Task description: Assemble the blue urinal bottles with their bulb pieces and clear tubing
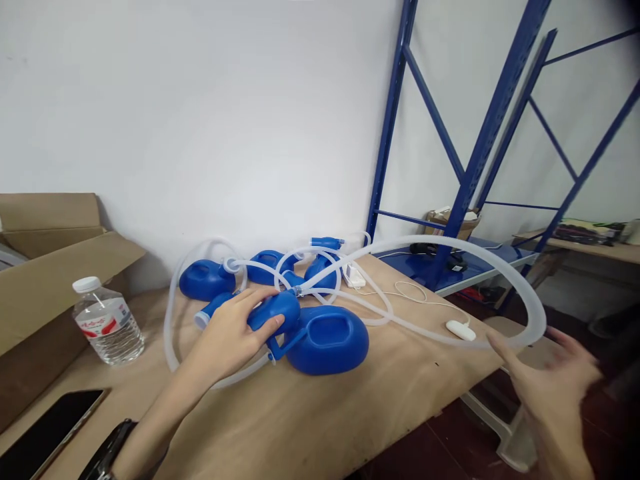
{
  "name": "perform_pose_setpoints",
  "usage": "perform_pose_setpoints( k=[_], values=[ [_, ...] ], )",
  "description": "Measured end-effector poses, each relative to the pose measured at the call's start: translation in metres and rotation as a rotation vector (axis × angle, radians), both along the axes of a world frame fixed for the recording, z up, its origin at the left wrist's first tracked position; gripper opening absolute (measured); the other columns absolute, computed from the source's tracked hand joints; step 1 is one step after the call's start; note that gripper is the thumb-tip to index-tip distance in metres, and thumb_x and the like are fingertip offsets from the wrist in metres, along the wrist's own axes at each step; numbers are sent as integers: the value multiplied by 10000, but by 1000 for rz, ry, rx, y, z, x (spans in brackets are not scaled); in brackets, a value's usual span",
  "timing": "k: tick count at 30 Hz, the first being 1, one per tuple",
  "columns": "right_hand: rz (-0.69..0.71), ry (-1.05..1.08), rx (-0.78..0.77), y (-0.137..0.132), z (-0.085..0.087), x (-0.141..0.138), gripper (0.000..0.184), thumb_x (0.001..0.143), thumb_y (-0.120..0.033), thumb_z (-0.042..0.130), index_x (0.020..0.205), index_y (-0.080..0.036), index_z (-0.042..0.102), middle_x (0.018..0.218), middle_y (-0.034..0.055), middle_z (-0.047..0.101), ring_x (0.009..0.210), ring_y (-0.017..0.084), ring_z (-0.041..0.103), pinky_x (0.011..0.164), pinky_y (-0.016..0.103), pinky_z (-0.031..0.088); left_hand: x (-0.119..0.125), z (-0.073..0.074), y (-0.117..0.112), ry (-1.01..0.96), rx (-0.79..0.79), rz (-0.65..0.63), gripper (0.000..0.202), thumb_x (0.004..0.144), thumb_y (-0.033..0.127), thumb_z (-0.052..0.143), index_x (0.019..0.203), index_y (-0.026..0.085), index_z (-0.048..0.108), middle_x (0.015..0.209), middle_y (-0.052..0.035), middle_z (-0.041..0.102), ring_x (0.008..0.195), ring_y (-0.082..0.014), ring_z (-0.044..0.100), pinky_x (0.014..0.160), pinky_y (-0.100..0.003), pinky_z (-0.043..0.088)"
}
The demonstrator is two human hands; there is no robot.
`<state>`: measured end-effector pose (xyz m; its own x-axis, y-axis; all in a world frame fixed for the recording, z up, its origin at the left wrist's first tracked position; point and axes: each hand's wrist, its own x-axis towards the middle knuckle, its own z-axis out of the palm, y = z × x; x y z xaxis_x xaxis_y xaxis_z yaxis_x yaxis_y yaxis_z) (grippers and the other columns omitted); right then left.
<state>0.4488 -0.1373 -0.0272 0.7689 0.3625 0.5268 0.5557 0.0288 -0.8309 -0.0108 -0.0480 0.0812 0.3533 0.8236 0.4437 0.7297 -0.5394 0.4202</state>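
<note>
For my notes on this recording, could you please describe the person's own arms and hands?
The left hand and the right hand are bare, without gloves, and the visible forearms show no sleeves. A dark watch or band circles the left wrist.

On the table (pixel 400 373) are three blue jugs (pixel 207 280), two rounded blue funnels (pixel 320 273), two short blue tubes (pixel 213 308) and a tangle of clear hoses (pixel 415 250) too looped to count. One funnel sits in the one left hand (pixel 227 340), which wears one watch (pixel 107 453), and there is one right hand (pixel 550 393). The table also carries one water bottle (pixel 107 321), one phone (pixel 50 427), one small white plug (pixel 460 330), one white box (pixel 354 275) and one cardboard box (pixel 50 280)
</note>
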Motion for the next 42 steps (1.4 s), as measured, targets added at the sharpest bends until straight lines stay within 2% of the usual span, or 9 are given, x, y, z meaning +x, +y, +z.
perform_pose_setpoints(
  k=[5,9,11,14,20,27,32,37,42],
  values=[
    [677,146,-267,23,-6,-35,733,658,-814,725,1094,-227,682,1108,157,755,1161,393,669,1053,566,512,47,-14,-11,35,-4,53,463,979,445,514,1379,247,639,1398,-106,650,1161,-321,688,977,-448,558],
    [864,202,-259,27,-24,-107,651,858,-759,585,1196,-211,677,973,110,784,1010,318,728,979,483,554,78,-22,-9,172,-5,142,456,993,367,504,1422,244,597,1410,-145,623,1122,-341,698,893,-451,573],
    [827,298,-162,39,-21,-130,634,897,-730,556,1253,-215,659,1044,111,776,978,311,741,848,429,595,85,-22,-6,222,1,164,453,1001,348,485,1430,236,583,1404,-156,618,1117,-334,697,888,-436,566],
    [739,355,3,71,-5,-144,598,906,-685,563,1225,-195,691,1114,119,767,996,310,742,930,439,569,91,-20,-4,275,15,209,457,1003,327,459,1432,218,573,1391,-177,614,1095,-346,701,859,-443,562],
    [938,80,-211,116,-4,-169,435,896,-532,586,1131,-219,774,1238,95,752,1242,347,635,1127,518,427,104,-17,-12,369,43,278,434,995,315,439,1383,194,591,1303,-198,640,994,-360,723,722,-419,560],
    [743,-27,-226,105,-17,-194,416,925,-459,513,1183,-245,758,1263,101,711,1241,344,585,1124,513,391,137,-22,12,327,128,372,393,1013,259,348,1242,126,638,1173,-199,654,966,-359,718,647,-378,540],
    [695,-14,-176,104,-16,-185,436,887,-518,598,1168,-225,758,1225,112,712,1217,347,596,1111,509,418,134,-27,27,215,113,270,404,1026,334,389,1311,158,617,1234,-166,662,1021,-333,714,777,-402,563],
    [695,35,-81,100,-13,-192,468,774,-586,743,1056,-213,777,1154,126,729,1153,362,638,1070,534,470,105,-15,14,185,25,89,566,1023,500,449,1496,193,498,1487,-204,534,1282,-386,610,990,-494,527],
    [584,-64,33,80,37,-181,481,742,-616,785,1016,-221,795,1148,131,730,1127,357,657,1054,542,487,55,19,-11,105,10,-245,765,983,642,502,1639,334,258,1717,-121,237,1531,-355,351,1172,-494,414]
  ],
)
